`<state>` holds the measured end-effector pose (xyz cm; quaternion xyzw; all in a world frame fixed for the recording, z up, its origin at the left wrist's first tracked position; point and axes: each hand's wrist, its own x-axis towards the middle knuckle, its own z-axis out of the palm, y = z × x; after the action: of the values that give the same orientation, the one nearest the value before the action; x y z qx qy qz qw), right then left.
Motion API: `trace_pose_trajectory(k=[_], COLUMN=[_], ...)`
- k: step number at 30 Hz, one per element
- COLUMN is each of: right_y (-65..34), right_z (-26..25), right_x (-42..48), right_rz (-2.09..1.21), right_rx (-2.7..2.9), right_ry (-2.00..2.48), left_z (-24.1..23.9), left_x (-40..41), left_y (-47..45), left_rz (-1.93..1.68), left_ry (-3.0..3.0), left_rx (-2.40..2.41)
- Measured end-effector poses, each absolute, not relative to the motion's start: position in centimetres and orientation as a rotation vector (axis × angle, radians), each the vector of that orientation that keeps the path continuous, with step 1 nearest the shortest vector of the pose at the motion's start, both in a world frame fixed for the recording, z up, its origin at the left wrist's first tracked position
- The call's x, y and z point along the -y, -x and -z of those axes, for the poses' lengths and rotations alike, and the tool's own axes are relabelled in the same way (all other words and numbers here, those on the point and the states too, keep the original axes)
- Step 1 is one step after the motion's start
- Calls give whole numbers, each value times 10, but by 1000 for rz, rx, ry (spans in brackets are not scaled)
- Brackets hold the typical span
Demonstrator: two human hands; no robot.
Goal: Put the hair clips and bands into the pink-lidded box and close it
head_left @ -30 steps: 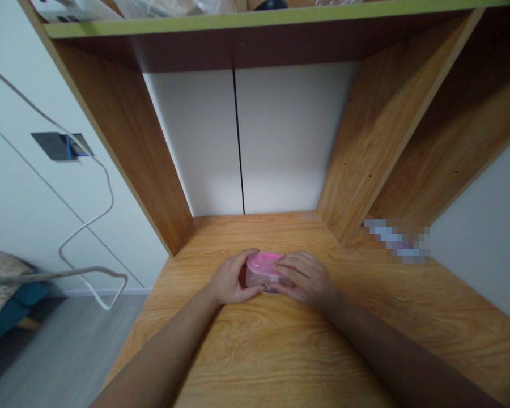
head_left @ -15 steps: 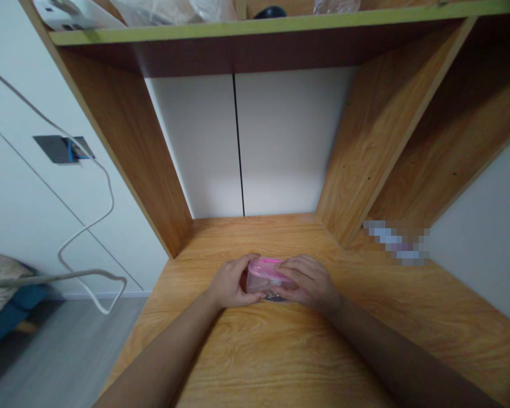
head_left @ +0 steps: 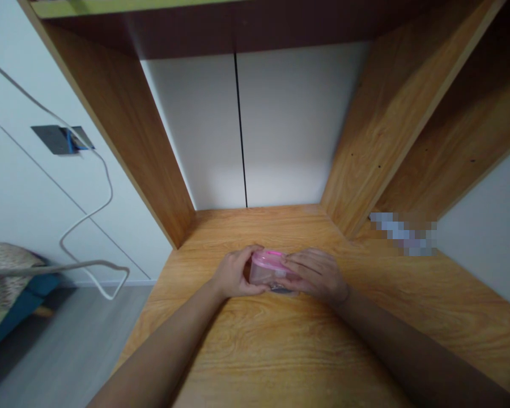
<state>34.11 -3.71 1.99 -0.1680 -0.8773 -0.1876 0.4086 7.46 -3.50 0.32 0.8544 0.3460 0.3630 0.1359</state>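
Between my two hands is a small clear plastic container [head_left: 261,276] with a pink lid [head_left: 270,260], on or just above the wooden desk [head_left: 263,351]. My left hand [head_left: 237,273] grips its left side, thumb low at the front and fingers at the back. From the right, my right hand [head_left: 317,275] holds it, with fingers lying over the lid and the thumb along the front wall. Something dark shows at the bottom of the container, too unclear to name. The right end of the container is hidden behind my right hand.
Wooden uprights [head_left: 114,113] and a shelf [head_left: 187,28] frame the desk's back. A white cable [head_left: 108,175] hangs at the left, past a wall socket [head_left: 62,140]. On the right lies a blurred-out object [head_left: 402,233]. A patterned cloth [head_left: 8,272] is at far left.
The view has tipped down and closer, so the items on top of the shelf have left the picture. Both hands keep their hold on the container, with little change in the fingers.
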Motion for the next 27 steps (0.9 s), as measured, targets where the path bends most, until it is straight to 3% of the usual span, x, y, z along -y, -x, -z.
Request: trace_pose_trajectory(k=[17, 24, 27], right_y=[-345, -327, -321], right_z=[-23, -17, -12], right_x=[42, 37, 36], right_rz=[562, 413, 129], right_rx=[2270, 2151, 2058], right_ry=[320, 743, 1030], left_z=[1, 5, 3], left_x=[42, 30, 29], left_y=[-80, -82, -84], left_rz=[-1069, -1236, -1218], left_ry=[-2234, -2319, -2354], left_rx=[-1031, -1188, -1180])
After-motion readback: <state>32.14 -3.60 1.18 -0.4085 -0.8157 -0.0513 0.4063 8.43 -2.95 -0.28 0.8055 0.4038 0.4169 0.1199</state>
